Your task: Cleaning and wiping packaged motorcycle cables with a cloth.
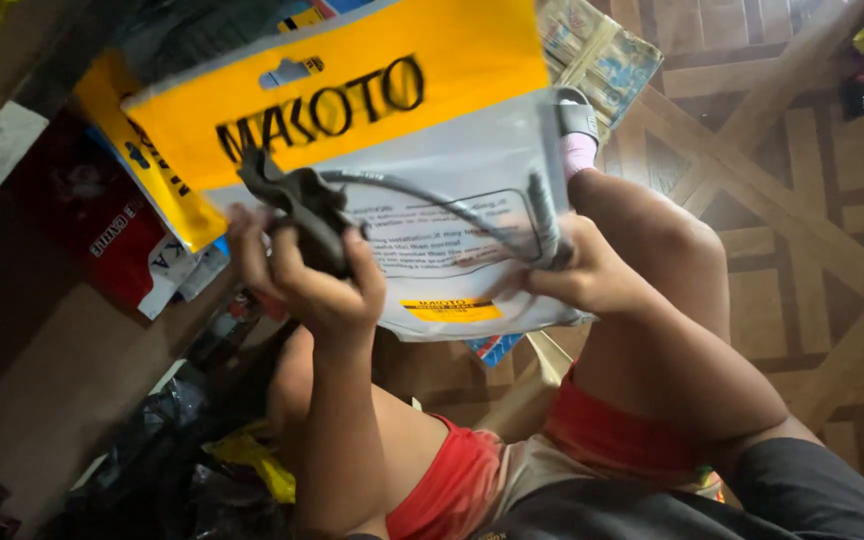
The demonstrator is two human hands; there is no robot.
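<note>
Nearest the camera are your own dark shirt and red shorts (592, 440), with both knees raised and your forearms reaching forward between them. Your left hand (307, 275) has its fingers (277, 262) clamped around a dark lever-like part (302, 205), held just in front of a clear plastic package with a yellow header card (352, 85). Your right hand (592, 275) is closed on the far end of a grey cable (432, 200) and pinches the package's right edge too, though exactly how the fingers sit there is hard to tell. That cable leaves the dark part and runs rightward across the face of the package, so its long axis lies roughly side to side between your two hands, sagging a little toward the right. Each hand holds one end; neither is nearer than the other. Behind the package lies a second yellow-topped package (142, 170) on a dark surface to the left, beside a red packet (102, 225). A sandalled foot (577, 135) rests on the patterned tile floor (812, 250), near a printed packet (602, 55).
</note>
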